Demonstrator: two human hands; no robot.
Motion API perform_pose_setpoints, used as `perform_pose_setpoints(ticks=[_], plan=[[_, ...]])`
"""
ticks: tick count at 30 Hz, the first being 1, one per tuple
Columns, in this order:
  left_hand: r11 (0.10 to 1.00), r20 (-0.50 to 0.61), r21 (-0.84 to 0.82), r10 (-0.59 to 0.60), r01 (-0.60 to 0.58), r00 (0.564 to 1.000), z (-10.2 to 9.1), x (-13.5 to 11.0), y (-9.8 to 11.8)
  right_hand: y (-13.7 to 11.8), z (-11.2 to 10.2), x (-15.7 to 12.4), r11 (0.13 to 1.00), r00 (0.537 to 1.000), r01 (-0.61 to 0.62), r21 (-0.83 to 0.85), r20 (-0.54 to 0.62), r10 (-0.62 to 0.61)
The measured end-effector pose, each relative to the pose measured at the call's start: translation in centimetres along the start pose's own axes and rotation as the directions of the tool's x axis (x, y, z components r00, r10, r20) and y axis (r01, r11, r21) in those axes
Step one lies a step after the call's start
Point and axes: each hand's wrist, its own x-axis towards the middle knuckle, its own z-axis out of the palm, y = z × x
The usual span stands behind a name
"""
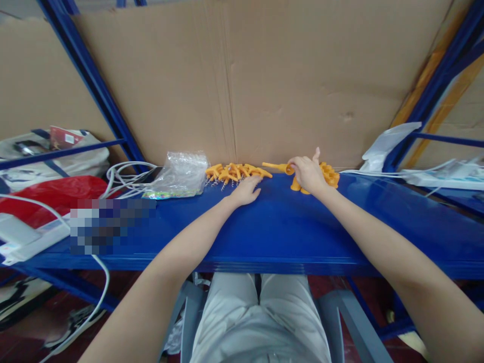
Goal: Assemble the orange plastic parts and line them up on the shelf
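Observation:
A row of small orange plastic parts with short metal chains (234, 173) lies along the back of the blue shelf (272, 227). My left hand (247, 190) rests flat on the shelf, fingers stretched toward that row. My right hand (308, 172) is closed in a pinch on one orange part (278, 166) that sticks out to the left. A second heap of orange parts (329, 175) lies just behind and right of that hand, partly hidden by it.
A clear plastic bag (180, 175) lies left of the orange row, next to coiled white cables (124, 179). A red bag (53, 194) and a white device (17, 232) sit far left. White packaging (434, 174) lies right. A cardboard sheet (264, 75) backs the shelf.

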Motion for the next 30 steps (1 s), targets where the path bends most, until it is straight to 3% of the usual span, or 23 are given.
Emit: perform_pose_setpoints(ticks=[3, 6, 14, 30], plan=[[0.997, -0.146, 0.076, 0.036, -0.025, 0.989, -0.9, -0.1, 0.6, -0.7, -0.1, 0.2, 0.992, 0.998, 0.048, 0.118, -0.039, -0.043], [0.991, -0.187, 0.136, 0.038, -0.012, 0.982, -1.9, -0.1, 1.7, -1.4, -0.2, 0.2, 0.974, 0.992, 0.12, 0.193, -0.052, -0.112], [0.97, -0.093, 0.24, 0.061, -0.037, 0.994, -3.0, 0.0, 3.5, -2.7, -0.9, 0.0, 0.958, 0.986, 0.165, 0.234, -0.002, -0.169], [0.948, 0.064, 0.317, -0.011, -0.01, 0.998, -4.1, 0.3, 4.4, -2.2, 0.0, 0.2, 0.937, 0.972, 0.026, 0.35, 0.209, -0.105]])
